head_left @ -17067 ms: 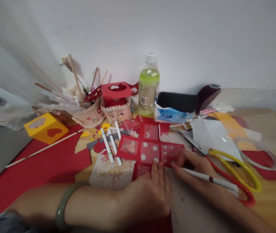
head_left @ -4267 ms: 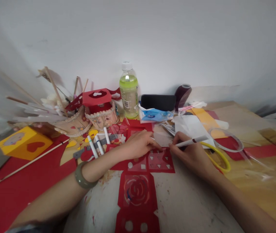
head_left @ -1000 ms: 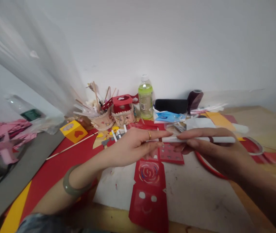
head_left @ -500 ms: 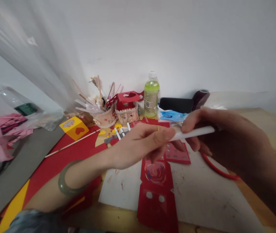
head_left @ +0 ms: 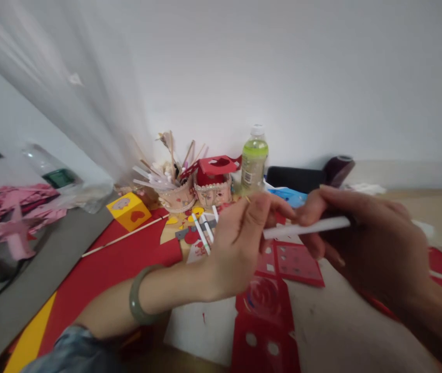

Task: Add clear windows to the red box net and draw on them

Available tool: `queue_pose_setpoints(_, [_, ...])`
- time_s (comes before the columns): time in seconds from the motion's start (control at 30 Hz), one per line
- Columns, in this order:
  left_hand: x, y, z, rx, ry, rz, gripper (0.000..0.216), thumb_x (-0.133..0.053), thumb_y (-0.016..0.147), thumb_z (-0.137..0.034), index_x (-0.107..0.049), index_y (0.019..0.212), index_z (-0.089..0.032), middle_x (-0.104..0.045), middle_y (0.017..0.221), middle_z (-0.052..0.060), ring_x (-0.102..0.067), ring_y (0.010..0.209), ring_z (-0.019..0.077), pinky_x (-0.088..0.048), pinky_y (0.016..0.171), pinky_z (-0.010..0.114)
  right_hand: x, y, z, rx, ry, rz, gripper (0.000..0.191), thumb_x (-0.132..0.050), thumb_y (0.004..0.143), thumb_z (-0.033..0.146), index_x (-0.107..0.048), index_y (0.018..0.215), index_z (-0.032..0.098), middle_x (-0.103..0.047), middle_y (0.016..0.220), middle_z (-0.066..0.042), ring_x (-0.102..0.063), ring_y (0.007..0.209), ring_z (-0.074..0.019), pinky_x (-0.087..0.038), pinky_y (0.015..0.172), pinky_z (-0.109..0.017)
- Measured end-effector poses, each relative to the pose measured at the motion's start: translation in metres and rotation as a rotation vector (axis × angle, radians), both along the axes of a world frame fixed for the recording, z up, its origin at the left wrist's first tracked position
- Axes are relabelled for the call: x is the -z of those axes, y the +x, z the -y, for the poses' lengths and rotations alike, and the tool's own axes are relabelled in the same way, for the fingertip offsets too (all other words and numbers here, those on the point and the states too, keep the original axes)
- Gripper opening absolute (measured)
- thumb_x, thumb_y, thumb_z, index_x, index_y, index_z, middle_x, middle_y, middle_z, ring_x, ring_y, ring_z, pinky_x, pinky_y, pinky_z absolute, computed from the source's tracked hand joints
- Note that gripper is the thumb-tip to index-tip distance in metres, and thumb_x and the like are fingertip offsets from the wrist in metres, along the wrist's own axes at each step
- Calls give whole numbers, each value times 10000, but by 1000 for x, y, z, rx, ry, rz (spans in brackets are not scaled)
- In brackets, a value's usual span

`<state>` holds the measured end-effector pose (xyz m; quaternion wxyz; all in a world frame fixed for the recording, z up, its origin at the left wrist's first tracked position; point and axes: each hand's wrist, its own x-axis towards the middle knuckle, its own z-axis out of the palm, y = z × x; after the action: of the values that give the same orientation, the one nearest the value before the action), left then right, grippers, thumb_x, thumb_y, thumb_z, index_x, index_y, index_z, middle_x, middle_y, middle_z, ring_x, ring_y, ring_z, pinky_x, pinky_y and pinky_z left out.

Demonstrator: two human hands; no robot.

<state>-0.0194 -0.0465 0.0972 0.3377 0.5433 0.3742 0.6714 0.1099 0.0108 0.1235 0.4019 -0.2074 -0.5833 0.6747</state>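
Both hands are lifting higher off the red cutout sheet [head_left: 283, 280] than before. My right hand [head_left: 364, 243] is gripping the white marker [head_left: 310, 227]; my left hand [head_left: 240, 248] is pinching its tip.

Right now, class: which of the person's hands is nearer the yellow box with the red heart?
Left. The left hand is raised right of the yellow box; the right hand, holding the white pen, is farther right.

At frame centre the left hand [head_left: 240, 248] and right hand [head_left: 364, 238] grip opposite ends of a white marker [head_left: 306, 227] (held level) above the red cut-out card [head_left: 279, 290]; a green bottle [head_left: 254, 160] stands behind.
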Motion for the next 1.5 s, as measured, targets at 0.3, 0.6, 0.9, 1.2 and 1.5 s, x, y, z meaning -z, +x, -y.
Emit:
queue_pose_setpoints(0.3, [40,-30,-38,192,-460,113,618,-317,841,-701,-589,844,-146,-402,488,-59,-303,380,62,-219,378,184,45,-3,-44,115,-209,147,271,-678,663,442,-679,580,183,-528,400,13,-357,334,-56,-289,349,-194])
queue_pose_setpoints(0.6, [54,-46,-37,236,-523,-33,602,-330,788,-739,-506,796,-164,-461,583,-31,-351,405,66,-250,358,178,71,-8,-57,49,-170,195,292,-811,590,304,-717,839,186,-616,632,15,-478,508,-67,-377,472,-198])
queue_pose_setpoints(0.9, [53,-50,-26,196,-381,-512,291,-421,901,-335,-578,729,-160,-597,710,21,-551,653,131,-434,619,232,74,-12,-55,52,39,367,296,-686,739,459,-658,771,167,-513,562,40,-413,503,-81,-329,475,-220])
queue_pose_setpoints(1.2, [61,-138,-8,-421,-39,-1354,213,-443,870,-157,-636,956,-135,-655,979,110,-587,934,232,-477,811,355,25,-62,-39,76,634,503,200,-587,791,381,-675,831,206,-659,709,-10,-579,614,-156,-443,561,-265])
queue_pose_setpoints(1.5, [54,-219,22,-817,-127,-1395,236,-422,889,-186,-613,1021,-143,-640,1026,114,-569,971,251,-471,817,377,36,-165,-51,94,985,619,218,-463,887,275,-576,1012,137,-707,839,-82,-648,717,-196,-449,655,-273])
